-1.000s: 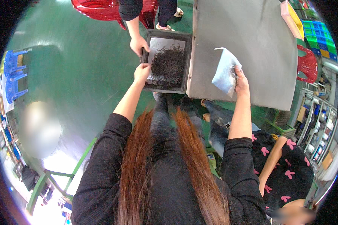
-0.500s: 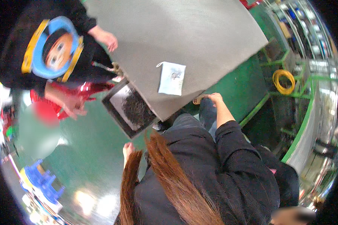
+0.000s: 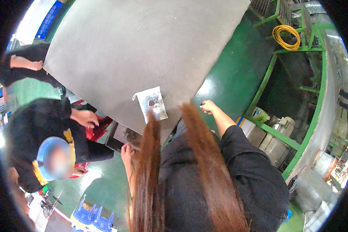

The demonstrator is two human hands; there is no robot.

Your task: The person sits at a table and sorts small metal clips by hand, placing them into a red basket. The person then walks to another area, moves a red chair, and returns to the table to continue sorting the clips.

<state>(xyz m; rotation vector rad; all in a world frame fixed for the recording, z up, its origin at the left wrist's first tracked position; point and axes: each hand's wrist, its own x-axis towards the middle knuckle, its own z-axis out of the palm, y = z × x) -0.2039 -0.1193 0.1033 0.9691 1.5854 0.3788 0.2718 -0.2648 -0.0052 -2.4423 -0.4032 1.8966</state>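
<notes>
My right hand (image 3: 208, 107) hovers beyond the table's near right side with its fingers curled in; whatever they hold, if anything, is hidden. Low by the near side of a dark-framed tray (image 3: 113, 144) is my left hand (image 3: 127, 150), its fingers loosely bent and partly behind hanging hair. Whether it touches the frame I cannot tell. Dark loose material (image 3: 132, 135) lies in the tray, partly covered by hair and the table edge. On the grey table (image 3: 143, 46), near its close corner, lies a flat pale pouch (image 3: 150, 103) with a loop and a dark printed picture.
A person in black (image 3: 42, 120) stands at the left beside a red object (image 3: 98, 129); another dark-sleeved arm (image 3: 27, 62) reaches the table's left corner. Green metal framing (image 3: 278, 135) with a yellow coiled hose (image 3: 286, 37) is at the right. Blue plastic stools (image 3: 91, 216) stand lower left.
My view has turned and shifted, so the table and pouch appear further left. My left hand has come up nearer the tray. The other person has moved lower in the view.
</notes>
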